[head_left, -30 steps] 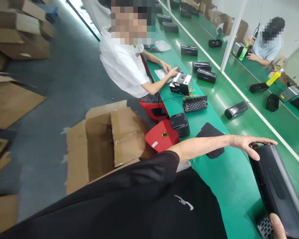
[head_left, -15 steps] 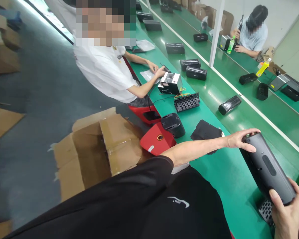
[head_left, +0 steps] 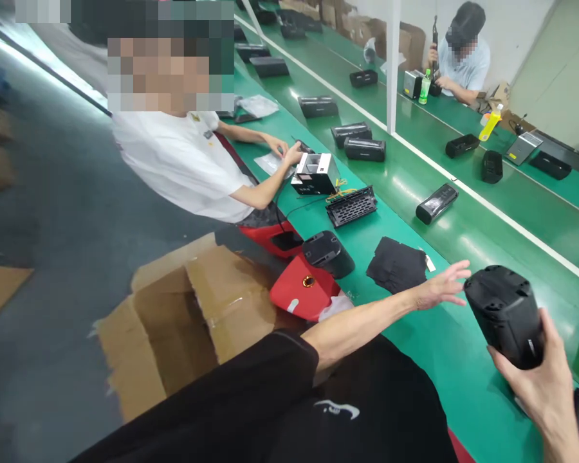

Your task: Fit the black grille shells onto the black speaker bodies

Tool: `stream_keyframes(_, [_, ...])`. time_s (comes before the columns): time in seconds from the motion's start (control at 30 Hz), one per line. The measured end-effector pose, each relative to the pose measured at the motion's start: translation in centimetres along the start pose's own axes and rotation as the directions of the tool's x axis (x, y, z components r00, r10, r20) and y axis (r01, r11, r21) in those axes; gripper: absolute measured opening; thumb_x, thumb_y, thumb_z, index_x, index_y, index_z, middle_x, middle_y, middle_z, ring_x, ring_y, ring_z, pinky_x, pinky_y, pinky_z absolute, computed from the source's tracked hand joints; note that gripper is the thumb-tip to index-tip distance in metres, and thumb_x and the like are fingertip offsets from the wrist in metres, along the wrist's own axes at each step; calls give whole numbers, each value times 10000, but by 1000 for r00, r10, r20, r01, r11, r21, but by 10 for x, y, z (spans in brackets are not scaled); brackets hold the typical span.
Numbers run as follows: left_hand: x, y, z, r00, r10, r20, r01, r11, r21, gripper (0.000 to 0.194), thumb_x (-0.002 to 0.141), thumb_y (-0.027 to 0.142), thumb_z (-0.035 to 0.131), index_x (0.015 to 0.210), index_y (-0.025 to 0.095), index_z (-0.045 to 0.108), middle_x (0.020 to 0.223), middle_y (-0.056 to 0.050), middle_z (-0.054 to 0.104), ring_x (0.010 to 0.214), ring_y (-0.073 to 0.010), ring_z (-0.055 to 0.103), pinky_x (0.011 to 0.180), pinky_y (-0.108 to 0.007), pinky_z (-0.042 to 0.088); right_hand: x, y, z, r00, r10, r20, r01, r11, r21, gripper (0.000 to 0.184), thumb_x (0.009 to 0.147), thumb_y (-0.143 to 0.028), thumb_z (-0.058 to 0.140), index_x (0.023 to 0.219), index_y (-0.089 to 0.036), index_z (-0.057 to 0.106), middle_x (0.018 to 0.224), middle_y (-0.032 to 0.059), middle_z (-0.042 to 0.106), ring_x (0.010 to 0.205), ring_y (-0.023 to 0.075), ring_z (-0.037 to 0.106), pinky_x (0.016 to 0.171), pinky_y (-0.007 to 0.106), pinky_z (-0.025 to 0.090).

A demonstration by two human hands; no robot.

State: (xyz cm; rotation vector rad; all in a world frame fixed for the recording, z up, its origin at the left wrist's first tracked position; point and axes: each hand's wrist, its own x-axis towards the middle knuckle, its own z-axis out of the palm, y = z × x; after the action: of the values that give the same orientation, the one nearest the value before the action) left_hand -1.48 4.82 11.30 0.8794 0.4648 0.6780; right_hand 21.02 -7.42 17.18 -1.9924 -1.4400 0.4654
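Currently, the right hand [head_left: 543,376] grips a black case [head_left: 504,308], thumb on one side and fingers round the other. The case is tilted over the green table [head_left: 444,360], at the right of the view, and its recessed end faces the camera. The left hand [head_left: 441,287] is spread, fingers apart, with its tips just beside that end; whether they touch it cannot be told. Near the left wrist, a crumpled black sheet [head_left: 398,265] lies on the table.

Farther along the table edge are another case [head_left: 329,252], partly over a red item [head_left: 302,283] with a gold ring, and a perforated panel [head_left: 352,206] beside yellow wires [head_left: 340,191]. Behind these sits a black and white device [head_left: 314,173], close to the hands of a co-worker in a white shirt [head_left: 183,167]. What those hands hold is too small to tell. On the glossy belt [head_left: 395,177] beyond the table lie several more cases, one of them [head_left: 437,203] nearest the left hand. Down on the floor side stands an open carton [head_left: 174,334]. Across the belt, a second co-worker [head_left: 468,61] sits behind a green bottle [head_left: 424,89].
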Motion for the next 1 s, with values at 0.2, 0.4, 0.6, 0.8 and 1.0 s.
stream_keyframes(0.2, [-7,29,2,981,157,112,-191,854,484,1064,625,563,965,1562,254,565,1632,-145,462,1528,-383,449,1327,-498,310,-2,6,1,958,-202,204,251,935,-251,1025,750,-756,671,1619,-244,491,1324,211,650,1195,510,614,992,755,450])
stream_keyframes(0.4, [-26,15,-11,983,181,-3,-160,877,452,1006,613,539,951,1508,253,592,1562,-132,530,1446,-390,516,1275,-506,374,-33,40,-6,997,20,78,-29,993,118,1351,607,-773,886,1698,-210,321,1675,220,392,1536,484,359,1248,669,274])
stream_keyframes(0.6, [-31,22,-20,998,61,-15,-54,955,292,1110,591,528,949,1566,251,494,1354,-115,644,1224,-328,643,1091,-430,519,-64,36,8,978,200,65,-205,841,501,1161,680,-579,933,1643,-271,363,1657,171,444,1519,407,420,1258,611,291])
stream_keyframes(0.8, [-27,22,-18,998,56,-12,-50,949,310,1083,597,561,927,1555,275,508,1328,-85,652,1092,-281,658,985,-396,540,-67,21,9,977,202,-64,-146,862,485,960,674,-528,946,1499,-247,544,1558,156,541,1408,393,524,1212,571,357])
stream_keyframes(1.0, [-8,-8,-30,977,-107,-184,161,939,305,1050,697,630,869,1597,232,502,1618,-126,525,1504,-389,474,1262,-473,377,-50,50,32,865,459,204,-483,650,587,974,690,-672,887,1504,-258,547,1370,121,621,1173,329,637,1003,463,535])
